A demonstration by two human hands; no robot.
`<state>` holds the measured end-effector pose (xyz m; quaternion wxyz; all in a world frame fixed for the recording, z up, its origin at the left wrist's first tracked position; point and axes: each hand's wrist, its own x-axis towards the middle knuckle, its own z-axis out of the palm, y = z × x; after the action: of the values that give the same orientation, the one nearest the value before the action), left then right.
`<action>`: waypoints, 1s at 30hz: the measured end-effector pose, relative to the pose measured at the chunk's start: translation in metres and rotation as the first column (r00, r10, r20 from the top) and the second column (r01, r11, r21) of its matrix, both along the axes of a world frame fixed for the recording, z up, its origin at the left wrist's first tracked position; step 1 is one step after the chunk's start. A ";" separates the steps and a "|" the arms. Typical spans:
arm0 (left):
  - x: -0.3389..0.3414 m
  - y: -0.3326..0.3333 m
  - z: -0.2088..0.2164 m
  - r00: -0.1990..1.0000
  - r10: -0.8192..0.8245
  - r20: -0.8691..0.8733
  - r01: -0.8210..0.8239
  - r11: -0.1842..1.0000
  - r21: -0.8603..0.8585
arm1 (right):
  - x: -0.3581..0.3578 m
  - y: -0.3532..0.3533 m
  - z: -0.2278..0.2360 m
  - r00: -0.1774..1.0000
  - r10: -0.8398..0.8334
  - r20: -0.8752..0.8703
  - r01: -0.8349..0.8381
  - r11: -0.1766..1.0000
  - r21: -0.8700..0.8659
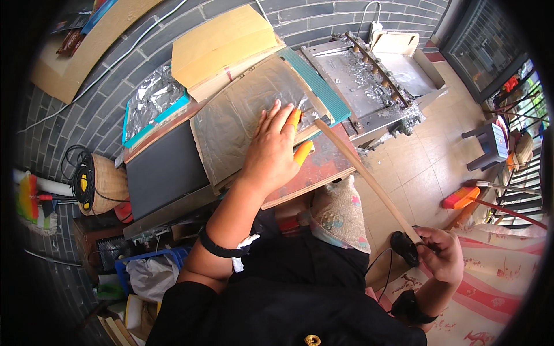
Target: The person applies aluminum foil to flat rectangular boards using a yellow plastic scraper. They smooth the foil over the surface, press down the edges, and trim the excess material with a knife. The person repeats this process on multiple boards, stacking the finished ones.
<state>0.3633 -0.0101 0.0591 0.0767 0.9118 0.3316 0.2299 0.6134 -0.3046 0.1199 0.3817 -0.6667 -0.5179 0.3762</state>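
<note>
My left hand (270, 151) lies flat, fingers stretched out, on a brown, film-like sheet (222, 124) that covers a slanted board. Orange covers wrap its thumb and index finger. In my right hand (442, 254), at the lower right, I grip one end of a long, thin wooden stick (375, 183). The stick slants up to the left, and its far tip is close to the sheet's right edge. Whether the tip touches anything there, I cannot tell. Beneath the sheet's right side shows a ribbed teal mat (323, 92).
A reddish worn tabletop (311, 176) borders the board. Beyond it stands a metal machine (360, 75) strewn with silvery scraps. A blue tray (154, 104) of foil, a yellow cardboard flap (222, 43) and a dark panel (164, 161) sit leftward. A stool (487, 144) and orange broom (460, 198) are right.
</note>
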 end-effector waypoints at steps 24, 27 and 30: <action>0.005 0.000 0.011 0.987 0.017 0.157 -0.023 0.999 0.041 | -0.004 0.021 0.004 1.000 0.024 -0.009 -0.024 0.996 -0.081; 0.010 0.004 0.016 0.988 0.070 0.140 -0.075 0.997 0.031 | -0.008 0.029 0.009 0.995 0.090 0.050 -0.093 0.994 0.065; 0.020 0.010 0.023 0.981 0.180 0.078 -0.182 0.983 0.022 | -0.006 0.032 0.009 0.993 0.107 0.056 -0.111 0.991 0.075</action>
<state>0.3829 -0.0005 0.0821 0.0549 0.8694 0.4067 0.2751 0.6071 -0.2730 0.1292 0.3724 -0.6316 -0.5777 0.3587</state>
